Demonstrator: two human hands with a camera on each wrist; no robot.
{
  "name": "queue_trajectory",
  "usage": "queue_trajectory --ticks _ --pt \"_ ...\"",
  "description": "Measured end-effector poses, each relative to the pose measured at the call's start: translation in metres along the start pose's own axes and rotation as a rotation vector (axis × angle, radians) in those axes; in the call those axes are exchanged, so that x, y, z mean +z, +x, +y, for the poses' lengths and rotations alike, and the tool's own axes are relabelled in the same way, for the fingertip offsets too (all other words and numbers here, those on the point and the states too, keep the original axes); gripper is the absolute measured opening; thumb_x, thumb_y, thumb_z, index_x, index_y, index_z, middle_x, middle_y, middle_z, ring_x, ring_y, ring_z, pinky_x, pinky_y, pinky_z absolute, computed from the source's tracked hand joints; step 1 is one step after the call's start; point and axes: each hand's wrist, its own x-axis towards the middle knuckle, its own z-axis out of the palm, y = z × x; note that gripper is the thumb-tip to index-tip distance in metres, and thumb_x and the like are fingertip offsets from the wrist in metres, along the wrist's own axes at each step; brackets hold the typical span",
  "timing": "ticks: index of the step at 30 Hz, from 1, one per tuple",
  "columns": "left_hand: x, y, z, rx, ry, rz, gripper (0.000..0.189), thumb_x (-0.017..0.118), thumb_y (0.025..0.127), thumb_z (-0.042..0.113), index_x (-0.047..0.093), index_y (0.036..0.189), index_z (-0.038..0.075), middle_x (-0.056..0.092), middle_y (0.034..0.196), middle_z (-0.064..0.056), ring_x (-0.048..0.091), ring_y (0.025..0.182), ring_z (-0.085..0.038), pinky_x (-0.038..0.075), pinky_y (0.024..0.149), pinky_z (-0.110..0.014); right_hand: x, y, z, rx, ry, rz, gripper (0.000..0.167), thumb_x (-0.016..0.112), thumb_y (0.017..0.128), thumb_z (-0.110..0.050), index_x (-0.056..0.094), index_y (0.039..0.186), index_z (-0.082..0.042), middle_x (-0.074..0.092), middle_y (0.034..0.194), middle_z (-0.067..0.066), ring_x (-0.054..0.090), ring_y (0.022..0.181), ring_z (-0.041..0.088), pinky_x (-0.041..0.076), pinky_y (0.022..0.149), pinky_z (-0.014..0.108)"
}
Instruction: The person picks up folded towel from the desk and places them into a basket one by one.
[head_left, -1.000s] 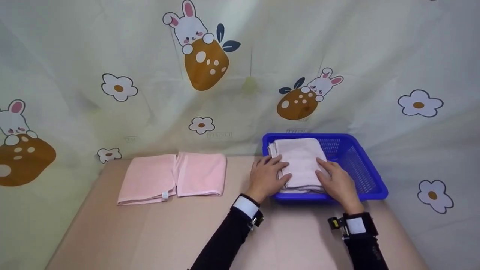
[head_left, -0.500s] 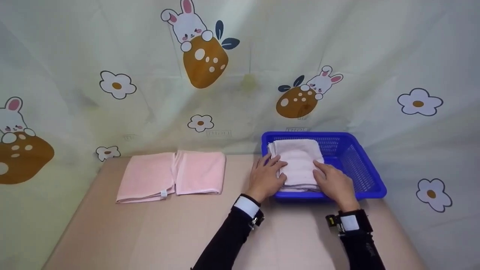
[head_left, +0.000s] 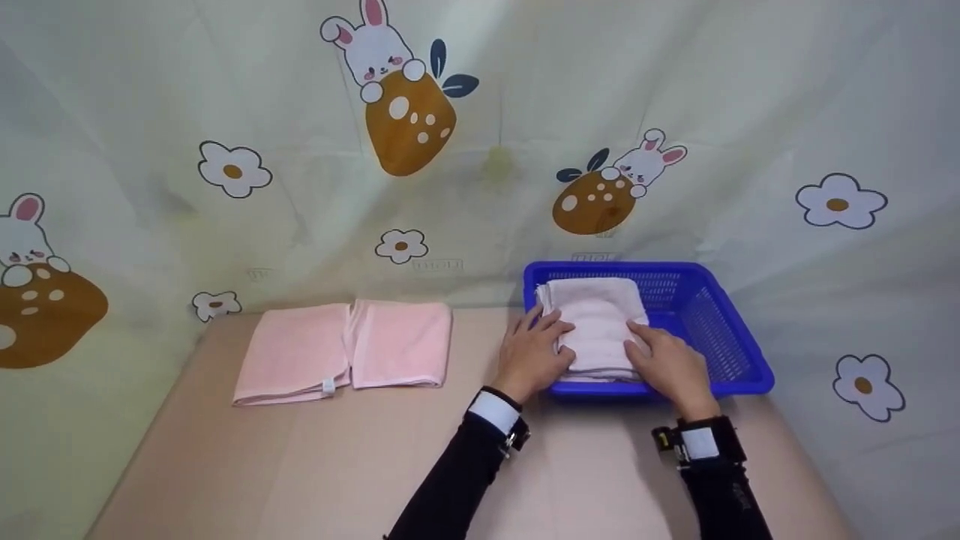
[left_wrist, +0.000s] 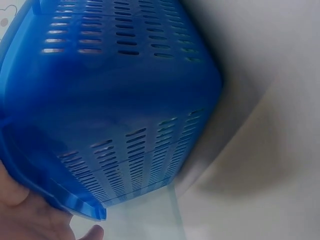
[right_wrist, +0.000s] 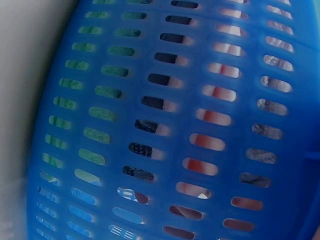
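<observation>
In the head view, a stack of folded towels with a pale pinkish-white towel (head_left: 598, 319) on top sits in the left part of a blue plastic basket (head_left: 731, 326). My left hand (head_left: 529, 356) touches the stack's left edge, fingers spread. On the opposite side my right hand (head_left: 671, 367) rests its fingertips on the top towel's right edge. Soft ridges cross the towel between them. Behind the slots of the basket wall (right_wrist: 192, 117), the right wrist view shows green, black, red and grey patches. Fingers of my left hand (left_wrist: 35, 220) show by the rim in the left wrist view.
Two folded pink towels (head_left: 300, 352) (head_left: 401, 345) lie side by side on the beige table (head_left: 337, 465), left of the basket. A pale curtain (head_left: 480, 90) printed with rabbits and flowers hangs behind and along the sides.
My right hand has shifted slightly left along the stack, and the top towel's surface has gone from flat to ridged. My left hand has barely moved. The last half second shows almost no motion.
</observation>
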Motion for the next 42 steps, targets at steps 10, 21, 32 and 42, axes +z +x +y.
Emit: queue_trajectory --ticks 10,21,32,42 --pt "-0.0018 -0.0018 -0.0013 0.012 -0.001 0.041 0.048 0.053 0.091 0.032 0.069 0.135 0.023 0.055 0.155 0.001 0.033 0.155 -0.024 0.033 0.122 -0.05 0.001 0.0021 -0.0018 -0.006 -0.022 0.003 0.052 0.054 0.104 -0.04 0.057 0.149 -0.015 0.061 0.144 0.023 0.059 0.129 0.048 0.049 0.098 0.067" --pt "0.0031 0.0021 0.001 -0.026 -0.01 0.052 0.046 0.056 0.091 0.029 0.069 0.134 0.023 0.055 0.155 0.002 0.034 0.155 -0.022 0.05 0.109 -0.049 0.0005 0.002 -0.0013 -0.008 -0.012 0.01 0.051 0.053 0.104 -0.039 0.056 0.15 -0.015 0.06 0.145 0.024 0.058 0.128 0.049 0.048 0.098 0.068" --pt "0.0057 0.0001 0.0023 -0.005 0.032 0.08 0.045 0.052 0.093 0.031 0.069 0.134 0.026 0.056 0.154 0.003 0.035 0.155 -0.021 0.054 0.101 -0.054 -0.0016 -0.0002 -0.0011 0.011 -0.022 -0.006 0.052 0.052 0.105 -0.04 0.055 0.151 -0.017 0.059 0.145 0.024 0.058 0.128 0.05 0.048 0.097 0.068" --pt "0.0056 0.0 0.0007 0.001 0.031 0.077 0.045 0.049 0.095 0.032 0.068 0.136 0.026 0.056 0.154 0.005 0.036 0.154 -0.02 0.051 0.107 -0.05 -0.0025 0.0004 -0.0014 0.012 -0.017 -0.014 0.052 0.052 0.105 -0.04 0.055 0.151 -0.016 0.059 0.145 0.023 0.058 0.129 0.049 0.048 0.098 0.067"
